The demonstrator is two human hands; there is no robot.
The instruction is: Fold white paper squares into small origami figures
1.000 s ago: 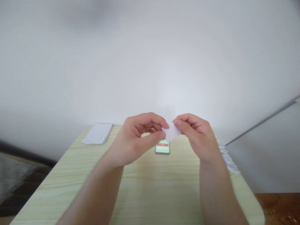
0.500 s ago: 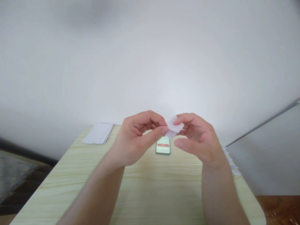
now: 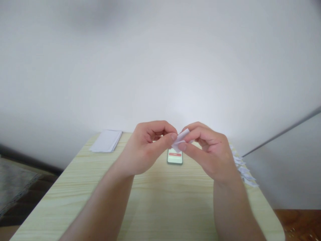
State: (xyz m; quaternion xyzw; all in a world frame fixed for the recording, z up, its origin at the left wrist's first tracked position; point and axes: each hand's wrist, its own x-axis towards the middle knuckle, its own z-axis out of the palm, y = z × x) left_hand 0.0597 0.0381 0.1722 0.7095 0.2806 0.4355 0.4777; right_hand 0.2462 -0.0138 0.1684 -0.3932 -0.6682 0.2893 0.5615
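Note:
Between my two hands, above the table, is a small folded piece of white paper (image 3: 182, 136). My left hand (image 3: 152, 147) pinches its left side between thumb and index finger. On the other side, my right hand (image 3: 208, 147) has closed its thumb and fingers on the paper, covering part of it. A phone (image 3: 175, 158) with a lit screen lies on the table behind and below the paper, its upper part hidden by the hands.
A stack of white paper sheets (image 3: 106, 140) lies at the table's back left. Several small folded white papers (image 3: 244, 170) line the right edge, partly behind my right arm. The pale wood table (image 3: 170, 204) meets a white wall (image 3: 160, 67).
My right thumb and fingers have closed onto the paper, which has turned and now looks more folded. My right hand has shifted slightly left; my left hand has barely moved.

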